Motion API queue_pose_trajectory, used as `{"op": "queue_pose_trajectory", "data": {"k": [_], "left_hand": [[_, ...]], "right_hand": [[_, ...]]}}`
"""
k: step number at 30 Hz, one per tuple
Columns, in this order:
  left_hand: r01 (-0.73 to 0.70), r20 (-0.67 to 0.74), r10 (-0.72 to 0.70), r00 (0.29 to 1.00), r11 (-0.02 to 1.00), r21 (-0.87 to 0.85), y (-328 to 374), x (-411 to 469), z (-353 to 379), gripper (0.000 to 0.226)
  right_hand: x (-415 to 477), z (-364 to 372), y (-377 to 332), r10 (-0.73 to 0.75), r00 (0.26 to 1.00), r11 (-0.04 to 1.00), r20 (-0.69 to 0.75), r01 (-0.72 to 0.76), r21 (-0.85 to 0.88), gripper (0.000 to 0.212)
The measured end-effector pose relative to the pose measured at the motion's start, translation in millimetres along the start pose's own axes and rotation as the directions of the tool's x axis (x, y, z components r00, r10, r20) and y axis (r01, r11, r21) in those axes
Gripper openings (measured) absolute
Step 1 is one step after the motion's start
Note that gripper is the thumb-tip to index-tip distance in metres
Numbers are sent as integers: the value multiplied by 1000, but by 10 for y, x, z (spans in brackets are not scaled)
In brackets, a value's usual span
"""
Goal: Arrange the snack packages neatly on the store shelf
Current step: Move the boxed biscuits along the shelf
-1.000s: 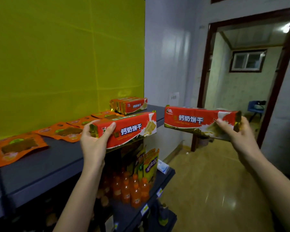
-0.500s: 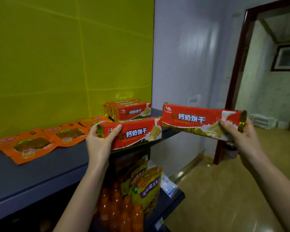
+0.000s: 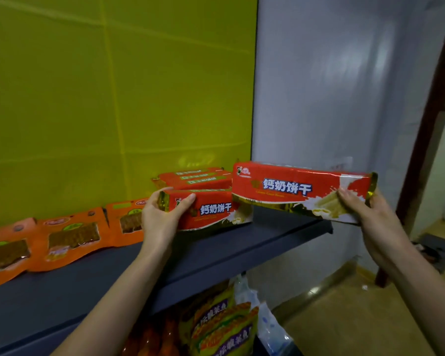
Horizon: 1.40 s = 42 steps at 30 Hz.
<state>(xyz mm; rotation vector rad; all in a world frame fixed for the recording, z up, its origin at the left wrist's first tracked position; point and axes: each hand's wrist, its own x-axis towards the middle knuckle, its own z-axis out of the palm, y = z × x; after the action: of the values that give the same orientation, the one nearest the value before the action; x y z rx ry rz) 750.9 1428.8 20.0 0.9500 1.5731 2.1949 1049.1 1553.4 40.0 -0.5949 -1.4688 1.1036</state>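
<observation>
On the dark grey shelf [image 3: 229, 250], toward its right end, the left hand [image 3: 162, 217] grasps a red biscuit pack [image 3: 216, 210] by its left end, with the thumb across the front face and the fingers curled behind the gold foil seal. This pack lies lengthwise along the shelf with its lower edge down at the shelf surface; whether it rests there or hangs just above cannot be told. Behind it, nearer the shelf's back, sits a group of red packs [image 3: 198, 177] with 3 label strips showing on top.

Above the shelf's right end, the right hand [image 3: 368, 214] grasps a second red pack [image 3: 293, 188] by its right end, thumb on the front and fingers wrapped behind. It is held in the air, dipping slightly to the right, and its right end reaches past the shelf's right edge. Its left end covers part of the group and the right end of the first pack.

Along the left part of the shelf, orange pouches [image 3: 72, 237] lie flat in an overlapping row. A yellow panel [image 3: 113, 98] rises behind the shelf. Below the shelf stand yellow-and-purple snack bags [image 3: 221, 322] and blurred orange bottles [image 3: 152, 340]. Right of the shelf are a pale wall [image 3: 344, 98] and a dark door frame [image 3: 427, 150].
</observation>
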Motion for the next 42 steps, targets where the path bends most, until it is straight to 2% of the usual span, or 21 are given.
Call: {"op": "queue_pose_trajectory", "data": {"k": [3, 6, 10, 13, 15, 18, 21, 24, 26, 28, 30, 32, 34, 37, 42], "left_hand": [[-22, -17, 24, 1000, 996, 88, -25, 115, 113, 39], [24, -60, -13, 998, 982, 189, -112, 237, 160, 41], [74, -59, -59, 997, 950, 304, -188, 311, 240, 31], [163, -111, -131, 985, 917, 365, -143, 322, 331, 58], [219, -202, -155, 967, 911, 351, -123, 334, 335, 68], [228, -298, -148, 943, 940, 253, -122, 271, 311, 64], [197, -305, -122, 945, 954, 228, -139, 133, 326, 51], [200, -263, -143, 954, 958, 205, -170, 56, 425, 54], [224, -238, -180, 954, 959, 173, -189, 21, 511, 43], [241, -221, -211, 952, 963, 117, -223, -7, 608, 33], [239, -226, -213, 951, 967, 93, -273, -14, 667, 36], [238, -248, -213, 945, 969, 73, -313, -9, 709, 40], [240, -278, -213, 937, 969, 64, -331, 33, 758, 44], [244, -307, -208, 929, 966, 84, -344, 119, 810, 50], [246, -342, -203, 918, 965, 88, -352, 224, 839, 43]], "right_hand": [[238, 25, 174, 46, 994, 998, 103, -50, 38, 85], [479, 62, 383, 98, 971, 991, 217, -114, 63, 99], [751, 163, 684, 165, 903, 978, 397, -201, 50, 103], [884, 263, 883, 207, 826, 966, 524, -257, 24, 97], [963, 309, 998, 210, 802, 967, 559, -255, 3, 103], [1079, 370, 1092, 180, 776, 979, 605, -202, -32, 101], [1131, 443, 1134, 158, 737, 988, 658, -117, -106, 76], [1152, 514, 1192, 130, 730, 986, 671, -24, -164, 68], [1171, 576, 1200, 121, 743, 987, 658, -19, -159, 71], [1207, 649, 1217, 177, 765, 984, 619, -127, -124, 78], [1266, 730, 1262, 263, 766, 960, 586, -268, -81, 84], [1295, 802, 1267, 342, 754, 930, 560, -359, -84, 70], [1316, 879, 1284, 382, 754, 911, 535, -406, -79, 59], [1357, 995, 1304, 400, 760, 901, 513, -428, -69, 61], [1427, 1082, 1285, 431, 759, 885, 488, -462, -64, 58]]}}
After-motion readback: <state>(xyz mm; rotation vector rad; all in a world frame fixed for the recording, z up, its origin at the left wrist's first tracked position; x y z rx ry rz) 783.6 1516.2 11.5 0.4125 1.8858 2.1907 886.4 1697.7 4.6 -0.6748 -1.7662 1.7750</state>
